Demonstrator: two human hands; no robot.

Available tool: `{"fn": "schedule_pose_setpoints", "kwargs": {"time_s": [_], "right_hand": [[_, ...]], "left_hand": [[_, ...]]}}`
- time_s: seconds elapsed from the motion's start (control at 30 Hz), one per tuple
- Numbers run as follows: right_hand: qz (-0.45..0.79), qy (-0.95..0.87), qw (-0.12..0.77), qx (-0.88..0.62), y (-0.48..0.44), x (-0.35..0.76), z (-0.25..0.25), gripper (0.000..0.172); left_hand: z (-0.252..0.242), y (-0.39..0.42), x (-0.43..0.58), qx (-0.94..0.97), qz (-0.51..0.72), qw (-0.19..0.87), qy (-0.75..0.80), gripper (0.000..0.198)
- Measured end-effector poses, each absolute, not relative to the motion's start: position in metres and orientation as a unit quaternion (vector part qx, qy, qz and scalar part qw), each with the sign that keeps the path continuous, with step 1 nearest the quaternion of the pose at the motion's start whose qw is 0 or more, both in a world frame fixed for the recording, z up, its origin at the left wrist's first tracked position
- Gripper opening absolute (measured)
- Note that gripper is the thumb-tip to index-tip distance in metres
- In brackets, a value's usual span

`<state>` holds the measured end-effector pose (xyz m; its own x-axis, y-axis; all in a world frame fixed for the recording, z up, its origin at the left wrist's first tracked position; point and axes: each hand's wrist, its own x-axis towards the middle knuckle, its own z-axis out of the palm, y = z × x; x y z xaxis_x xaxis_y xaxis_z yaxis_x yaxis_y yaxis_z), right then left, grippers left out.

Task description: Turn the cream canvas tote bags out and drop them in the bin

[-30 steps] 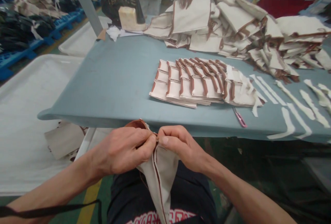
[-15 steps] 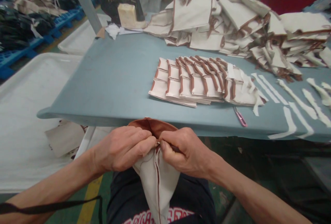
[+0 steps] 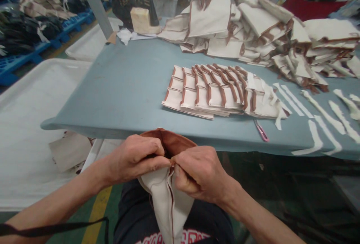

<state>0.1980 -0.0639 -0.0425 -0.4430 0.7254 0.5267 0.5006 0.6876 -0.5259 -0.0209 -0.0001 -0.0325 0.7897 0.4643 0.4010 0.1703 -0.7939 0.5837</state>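
Note:
A sewn fabric piece (image 3: 161,195), cream outside with a brown lining and a brown-edged seam down its middle, hangs in front of my body at the table's near edge. My left hand (image 3: 140,157) pinches its upper rim just left of the seam, thumb stretched toward the seam. On the other side, my right hand (image 3: 198,170) grips the same rim with curled fingers, its tip almost touching the left thumb. The brown lining (image 3: 177,140) gapes open behind both hands. Whatever lies between the fingertips is too small to make out.
On the blue-covered table (image 3: 120,82) lie overlapping rows of cream-and-brown pieces (image 3: 205,90), a pink-handled cutter (image 3: 262,131) and white strips (image 3: 313,139). A large heap of fabric pieces (image 3: 209,18) fills the back. White bins (image 3: 25,124) stand at the left.
My left fingers have lifted and spread from the thumb, showing more of the lining. My right hand has shifted slightly down. Both stay on the rim.

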Motion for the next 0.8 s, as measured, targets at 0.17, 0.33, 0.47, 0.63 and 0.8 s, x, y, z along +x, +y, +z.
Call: {"fn": "schedule_pose_setpoints", "kwargs": {"time_s": [0.17,0.33,0.47,0.63,0.8], "right_hand": [[0.250,-0.800,0.439,-0.323,-0.067,0.186,-0.036,0.029],[0.284,-0.762,0.509,-0.282,-0.062,0.178,-0.031,0.032],[0.277,-0.820,0.428,-0.262,-0.054,0.195,-0.022,0.034],[0.235,-0.864,0.358,-0.264,-0.044,0.209,-0.007,0.032],[0.193,-0.888,0.323,-0.265,-0.038,0.208,0.004,0.030]], "left_hand": [[-0.047,-0.005,-0.009,0.866,0.400,0.272,0.125,0.048],[-0.068,-0.013,0.014,0.792,0.503,0.308,0.156,0.055],[-0.063,-0.010,0.014,0.794,0.480,0.338,0.162,0.057],[-0.030,-0.005,-0.001,0.821,0.398,0.382,0.147,0.068],[-0.001,-0.006,-0.006,0.849,0.315,0.397,0.149,0.067]]}}
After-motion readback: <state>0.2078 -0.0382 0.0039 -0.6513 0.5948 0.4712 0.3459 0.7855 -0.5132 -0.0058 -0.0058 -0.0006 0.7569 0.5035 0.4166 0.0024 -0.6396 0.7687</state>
